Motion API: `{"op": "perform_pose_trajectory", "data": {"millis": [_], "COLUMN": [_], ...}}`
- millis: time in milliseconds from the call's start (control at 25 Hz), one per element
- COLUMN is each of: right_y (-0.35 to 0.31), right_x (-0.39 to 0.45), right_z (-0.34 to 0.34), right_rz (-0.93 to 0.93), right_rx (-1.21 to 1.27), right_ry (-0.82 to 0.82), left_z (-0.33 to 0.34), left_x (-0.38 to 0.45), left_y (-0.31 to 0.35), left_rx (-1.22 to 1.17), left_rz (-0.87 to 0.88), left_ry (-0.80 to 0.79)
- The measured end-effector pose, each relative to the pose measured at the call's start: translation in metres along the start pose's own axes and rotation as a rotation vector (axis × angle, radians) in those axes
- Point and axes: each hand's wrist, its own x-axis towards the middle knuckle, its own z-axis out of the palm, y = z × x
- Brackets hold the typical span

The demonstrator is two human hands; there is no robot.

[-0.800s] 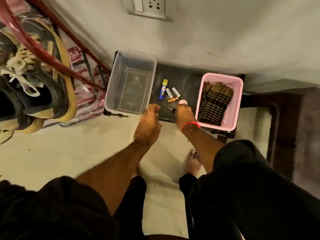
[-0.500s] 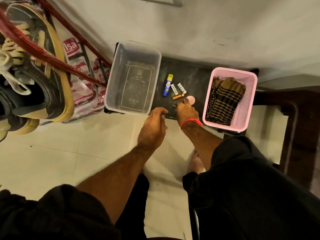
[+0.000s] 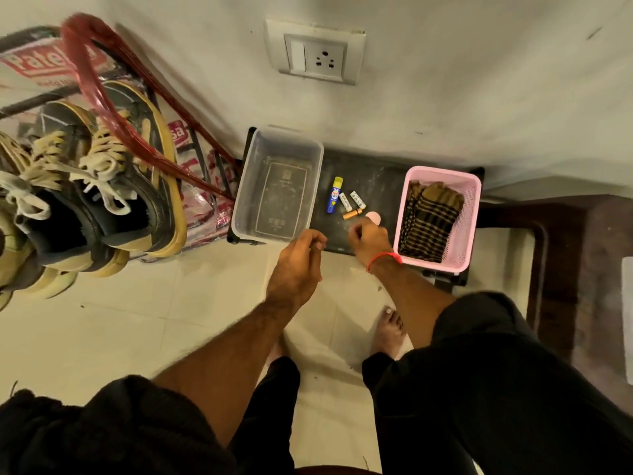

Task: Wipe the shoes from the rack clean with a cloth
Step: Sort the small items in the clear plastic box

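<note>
two shoes [image 3: 102, 180] sit on the rack [image 3: 205, 166] at the left of the frame, dark with tan soles and pale laces. my checked cloth [image 3: 430, 222] lies folded in the pink basket [image 3: 469, 214] at the middle right. my left hand [image 3: 296, 269] hangs by the clear box [image 3: 277, 186], fingers loosely bent, holding nothing. my right hand [image 3: 370, 240] is curled on the black stool [image 3: 376, 176], near a small pink round thing [image 3: 374, 216]; i cannot tell if it holds something.

Pale wall [image 3: 462, 80] with switch-and-socket plate [image 3: 315, 51]. Below the plate: low black stand [image 3: 370, 180], cream tiled floor [image 3: 137, 320]. Right of stand: dark, possibly wooden, furniture [image 3: 582, 252].
</note>
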Motion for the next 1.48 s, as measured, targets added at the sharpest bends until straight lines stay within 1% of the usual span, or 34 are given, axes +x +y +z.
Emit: {"op": "perform_pose_trajectory", "data": {"millis": [80, 160, 240, 360, 480, 520, 680, 880, 1080, 1320, 1480], "right_y": [-0.028, -0.063, -0.102, -0.170, -0.247, -0.272, -0.360, -0.458, -0.537, -0.593, -0.604], "right_x": [-0.032, -0.067, -0.097, -0.135, -0.168, -0.179, -0.210, -0.236, -0.259, -0.279, -0.280], "right_z": [-0.024, -0.050, -0.078, -0.131, -0.183, -0.199, -0.250, -0.290, -0.327, -0.353, -0.353], "right_rz": [-0.096, -0.205, -0.301, -0.350, -0.415, -0.449, -0.601, -0.737, -0.818, -0.909, -0.928], "right_rx": [0.233, 0.352, 0.507, 0.770, 0.945, 0.981, 0.965, 0.919, 0.912, 0.895, 0.874], "right_ry": [0.004, -0.019, -0.007, 0.081, 0.121, 0.118, 0.137, 0.181, 0.229, 0.221, 0.205], "left_z": [-0.021, -0.053, -0.093, -0.161, -0.227, -0.246, -0.320, -0.406, -0.508, -0.606, -0.649], "left_x": [-0.006, -0.011, -0.014, -0.016, -0.030, -0.035, -0.041, -0.044, -0.040, -0.030, -0.023], "left_y": [0.023, 0.056, 0.088, 0.139, 0.200, 0.221, 0.291, 0.349, 0.404, 0.465, 0.491], "left_rx": [0.004, 0.003, 0.012, 0.014, 0.047, 0.023, -0.237, -0.370, -0.485, -0.781, -0.845], "left_rz": [0.044, 0.120, 0.223, 0.319, 0.396, 0.407, 0.391, 0.453, 0.548, 0.563, 0.563], "left_ry": [0.046, 0.060, 0.087, 0.142, 0.207, 0.238, 0.392, 0.480, 0.647, 0.721, 0.717]}}
